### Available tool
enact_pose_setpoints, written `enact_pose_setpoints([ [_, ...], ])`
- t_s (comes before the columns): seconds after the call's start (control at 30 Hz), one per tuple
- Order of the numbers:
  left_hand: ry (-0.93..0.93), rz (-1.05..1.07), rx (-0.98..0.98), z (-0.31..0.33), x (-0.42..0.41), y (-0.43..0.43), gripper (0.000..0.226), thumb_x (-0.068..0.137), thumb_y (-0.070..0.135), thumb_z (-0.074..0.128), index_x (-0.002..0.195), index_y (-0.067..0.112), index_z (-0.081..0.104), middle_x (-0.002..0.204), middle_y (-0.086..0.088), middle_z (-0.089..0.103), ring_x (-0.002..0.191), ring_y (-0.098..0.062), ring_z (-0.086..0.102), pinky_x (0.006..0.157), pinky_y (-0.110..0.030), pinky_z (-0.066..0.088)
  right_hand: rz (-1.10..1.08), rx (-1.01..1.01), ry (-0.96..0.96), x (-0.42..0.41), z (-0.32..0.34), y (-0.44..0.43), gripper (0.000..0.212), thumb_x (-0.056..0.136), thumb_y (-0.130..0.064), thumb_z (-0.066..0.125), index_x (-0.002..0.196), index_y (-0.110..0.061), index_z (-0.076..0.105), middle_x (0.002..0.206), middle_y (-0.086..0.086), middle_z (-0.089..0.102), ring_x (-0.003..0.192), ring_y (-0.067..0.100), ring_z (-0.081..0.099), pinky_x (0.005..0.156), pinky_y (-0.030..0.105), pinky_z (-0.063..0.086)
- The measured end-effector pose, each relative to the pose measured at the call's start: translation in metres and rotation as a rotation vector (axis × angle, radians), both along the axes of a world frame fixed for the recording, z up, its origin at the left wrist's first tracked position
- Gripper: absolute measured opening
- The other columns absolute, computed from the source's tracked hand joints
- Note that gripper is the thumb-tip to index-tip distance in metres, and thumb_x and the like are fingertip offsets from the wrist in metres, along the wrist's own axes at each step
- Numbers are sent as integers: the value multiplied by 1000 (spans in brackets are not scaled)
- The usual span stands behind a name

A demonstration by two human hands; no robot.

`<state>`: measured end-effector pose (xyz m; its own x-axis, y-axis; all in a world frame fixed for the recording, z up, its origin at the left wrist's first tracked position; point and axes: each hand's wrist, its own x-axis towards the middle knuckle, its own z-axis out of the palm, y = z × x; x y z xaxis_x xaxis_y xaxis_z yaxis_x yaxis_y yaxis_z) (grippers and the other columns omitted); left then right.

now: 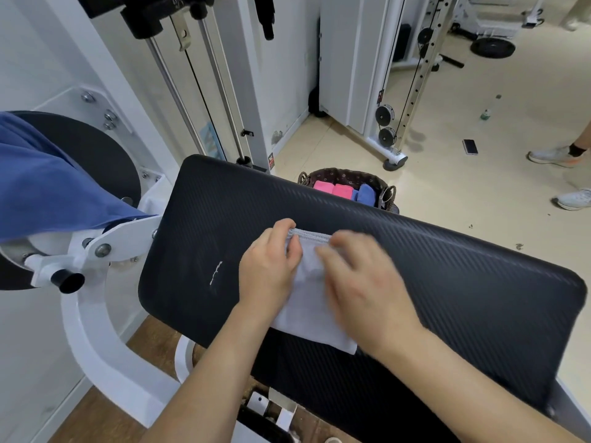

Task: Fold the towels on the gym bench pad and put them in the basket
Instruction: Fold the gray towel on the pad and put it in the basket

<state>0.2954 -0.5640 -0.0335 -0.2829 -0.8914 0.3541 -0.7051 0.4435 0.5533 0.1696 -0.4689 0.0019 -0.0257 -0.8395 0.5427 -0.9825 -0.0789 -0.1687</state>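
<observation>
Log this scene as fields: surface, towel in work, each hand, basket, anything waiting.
surface: black ribbed bench pad
in work: pale grey towel, partly folded, on the pad
left hand: fingers pinch the towel's far hem
right hand: over the towel, blurred, grip unclear
basket: dark wicker basket beyond the pad, holding pink folded towels and blue folded towels
waiting: blue towel draped at left

A gym — a black bench pad [447, 282] on a white machine frame [96, 330], steel guide rods [179, 100], cable pulleys [385, 126] beside a perforated upright [415, 81] — and a weight plate [492, 47] lying on the floor [463, 193].
</observation>
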Motion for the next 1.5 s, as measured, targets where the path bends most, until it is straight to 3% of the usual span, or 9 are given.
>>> enact_pose_setpoints([
  [0.13, -63, -23, -47, 3, 3, 2, 35, 95, 33, 44, 127, 22, 52, 99, -3, 60, 87, -21, 58, 69, -41, 53, 54, 337, 165, 2, -28, 18, 61, 88, -38, 49, 140, -6, 46, 147, 16, 43, 138, 31, 38, 109, 43, 36],
  [0.3, -72, -183, -355, -2, 28, 32, 28, 95, 20, 58, 118, 5, 65, 123, -13, 61, 115, -27, 56, 96, -38, 47, 58, 432, 224, -10, -41, 16, 70, 96, -49, 37, 150, -5, 26, 158, 12, 23, 148, 25, 15, 116, 43, 19],
  [0.4, -309, -301, -190, -31, 35, 48, 52, 102, 39, 38, 148, 15, 37, 156, -7, 30, 146, -22, 25, 115, -46, 30, 95, 400, 215, -12, -37, 17, 68, 97, -46, 40, 150, -5, 26, 158, 12, 23, 148, 25, 15, 116, 42, 20],
  [0.53, -437, -271, -54, -41, 33, 45, 59, 102, 48, 20, 155, 27, 4, 163, -1, 5, 150, -17, 4, 117, -54, 19, 188, 258, 201, -11, -28, 38, 57, 89, -24, 48, 142, -5, 43, 153, 13, 35, 144, 27, 26, 115, 42, 23],
  [0.73, -446, -316, -42, -28, 38, 45, 62, 100, 52, 23, 155, 27, 8, 163, 0, 2, 150, -16, 0, 118, -54, 11, 147, 387, 327, -14, -53, 63, 65, 87, -37, 54, 143, -7, 43, 153, 15, 36, 143, 33, 29, 109, 46, 30],
  [0.8, -373, -346, -85, -21, 45, 50, 61, 97, 49, 42, 150, 24, 29, 160, -4, 19, 148, -20, 14, 119, -50, 13, 126, 407, 343, -15, -53, 61, 66, 84, -38, 56, 142, -8, 45, 153, 14, 36, 142, 32, 31, 108, 48, 30],
  [0.9, -271, -449, -230, -23, 62, 63, 44, 88, 36, 66, 125, 15, 56, 136, -8, 51, 128, -25, 46, 106, -42, 40, 89, 411, 360, -12, -50, 60, 66, 84, -41, 54, 140, -9, 47, 152, 13, 38, 141, 31, 35, 107, 53, 31],
  [1.2, -408, -535, -346, -34, 67, 50, 49, 77, 12, 70, 124, 6, 62, 125, -7, 62, 117, -22, 56, 103, -31, 43, 152, 391, 389, -8, -48, 58, 65, 79, -34, 60, 140, -13, 46, 144, 25, 44, 133, 41, 43, 105, 54, 31],
  [1.5, -428, -636, 52, -9, 66, 92, 30, 75, 29, 45, 93, 19, 67, 94, 8, 62, 92, -9, 51, 75, -30, 52, 374, 481, 413, -15, -25, 80, 42, 81, -29, 37, 102, -10, 69, 111, 11, 69, 101, 31, 65, 84, 43, 47],
])
